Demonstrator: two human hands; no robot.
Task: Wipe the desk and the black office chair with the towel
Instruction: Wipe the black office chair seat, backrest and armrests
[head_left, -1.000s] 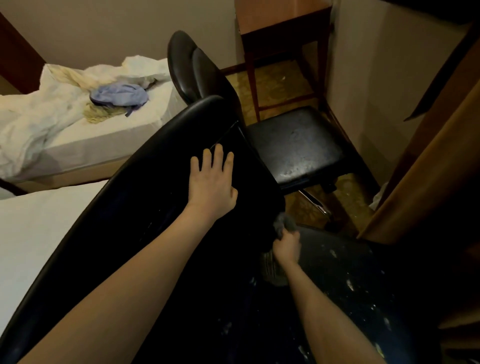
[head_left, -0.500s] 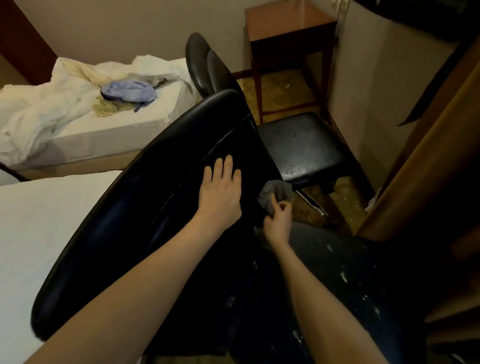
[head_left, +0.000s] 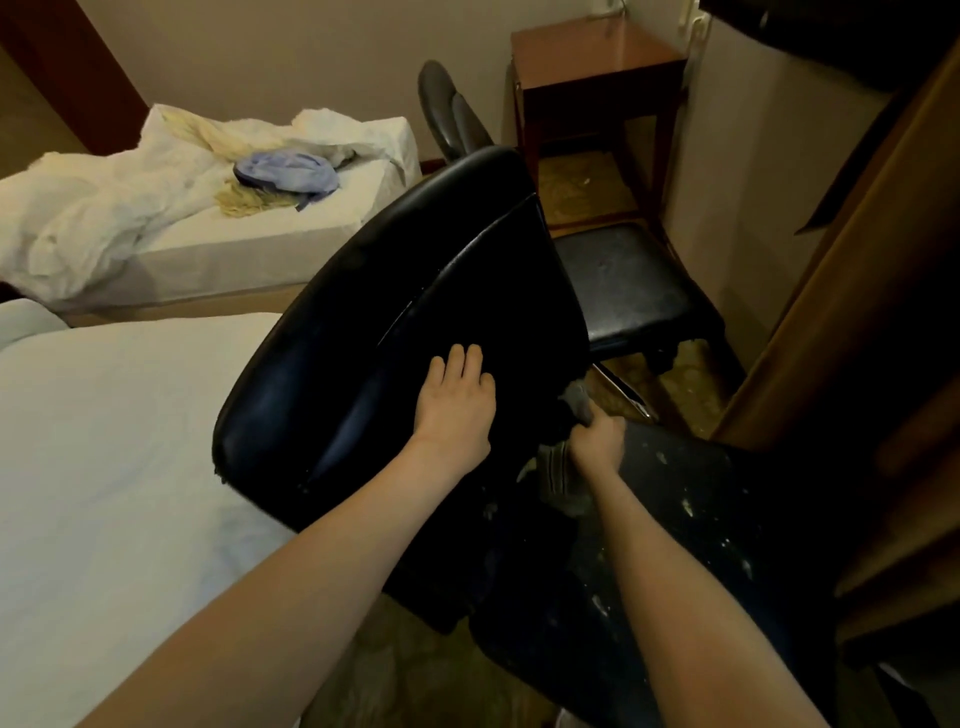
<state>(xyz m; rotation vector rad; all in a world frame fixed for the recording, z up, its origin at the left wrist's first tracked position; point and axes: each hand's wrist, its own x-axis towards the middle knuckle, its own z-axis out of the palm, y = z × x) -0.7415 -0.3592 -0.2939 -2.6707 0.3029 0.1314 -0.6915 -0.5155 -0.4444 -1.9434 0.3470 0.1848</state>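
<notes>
The black office chair (head_left: 322, 395) sits directly in front of the person. Its broad backrest (head_left: 441, 249) lies tilted across the view, with its long axis running from the near left, above the bed (head_left: 104, 441), up toward the far right, where it ends just short of a second chair (head_left: 623, 280). The seat (head_left: 717, 519), flecked with pale specks, spreads out to the right and toward the person. The crease where backrest meets seat therefore falls between the two forearms, and the coming stroke turns on that spot. The left hand (head_left: 457, 402) lies open and flat on the backrest, fingers (head_left: 470, 364) straight and close together, palm pressed to the black surface as a brace. The right hand (head_left: 597, 441) is the nearer one to the crease. It is curled round the grey towel (head_left: 575, 400); one bunch sticks up beyond the knuckles and another fold hangs below the wrist against the dark upholstery. The towel appears to touch the lower edge of the backrest, though the shadow there makes the contact hard to confirm. The speckled seat lies just to the right of the towel hand, and the face of the backrest lies to its left, under the bracing hand. No desk can be picked out in this view.
</notes>
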